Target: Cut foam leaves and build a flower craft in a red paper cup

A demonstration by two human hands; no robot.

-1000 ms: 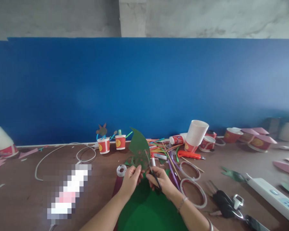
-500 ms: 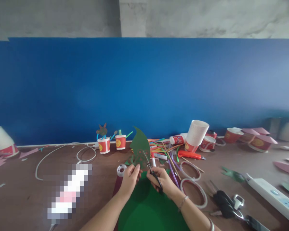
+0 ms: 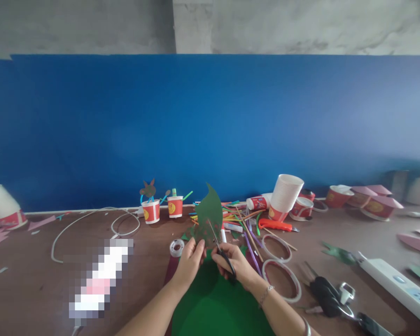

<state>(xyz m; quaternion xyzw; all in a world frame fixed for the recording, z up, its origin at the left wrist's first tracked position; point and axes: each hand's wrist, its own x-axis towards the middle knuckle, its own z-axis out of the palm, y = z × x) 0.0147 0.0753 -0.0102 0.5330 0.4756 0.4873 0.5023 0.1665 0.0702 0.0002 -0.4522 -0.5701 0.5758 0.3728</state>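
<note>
Between the fingers of my left hand point(image 3: 192, 256) is the lower edge of a dark green piece of paper point(image 3: 210, 207), which stands up with a curved, pointed tip. My right hand point(image 3: 233, 261) is closed around the black handles of a pair of scissors point(image 3: 226, 260). The blades point up and left and lie against the right part of the paper; whether they are open I cannot tell. Under both hands lies a larger green sheet point(image 3: 217, 303) on the brown table.
Behind the hands lie several coloured sticks point(image 3: 247, 228) and an orange utility knife point(image 3: 276, 225). Tape rings point(image 3: 282, 280), keys point(image 3: 324, 291) and a white power strip point(image 3: 399, 284) are to the right. Stacked paper cups point(image 3: 287, 196) stand by the blue wall point(image 3: 210, 121). A clear tape roll point(image 3: 177, 247) sits left.
The upright green paper has turned, and its tip has shifted to the right. Both hands have stayed nearly in place, with the scissors still in the right one.
</note>
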